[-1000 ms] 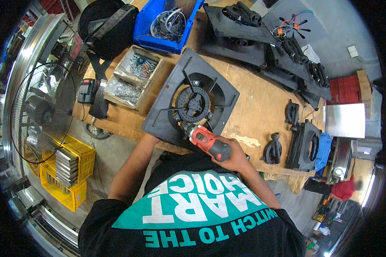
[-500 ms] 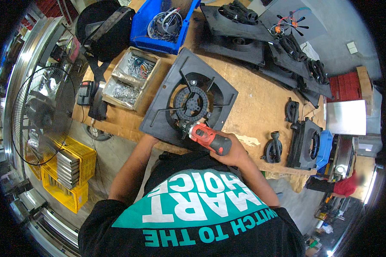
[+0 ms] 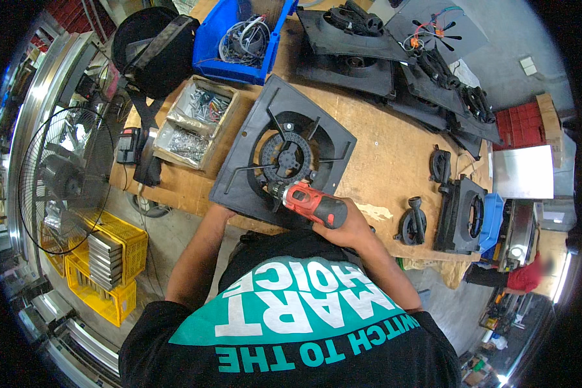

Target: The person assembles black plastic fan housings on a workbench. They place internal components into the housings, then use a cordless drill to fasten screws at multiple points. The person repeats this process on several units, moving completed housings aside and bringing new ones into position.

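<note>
The divided tray (image 3: 220, 133) holds loose fasteners. The left hand (image 3: 220, 213) meets the stove frame (image 3: 247, 142) at its near-left edge, its grip too hidden to tell. The frame lies on the tabletop's (image 3: 381, 174) near edge, burner ring (image 3: 284, 157) already seated. The right hand's (image 3: 350, 227) grip wraps the red drill (image 3: 312, 204), nose at the frame's near side; work there looks unfinished. Rightward, a loose burner (image 3: 418, 218) sits unfitted.

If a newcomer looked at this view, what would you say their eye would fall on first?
Most likely the red power drill in the right hand, near the centre, its front end at the near side of a dark square burner plate. After that, perhaps the bright blue bin holding wires at the top, and the yellow crates at the lower left.
</note>
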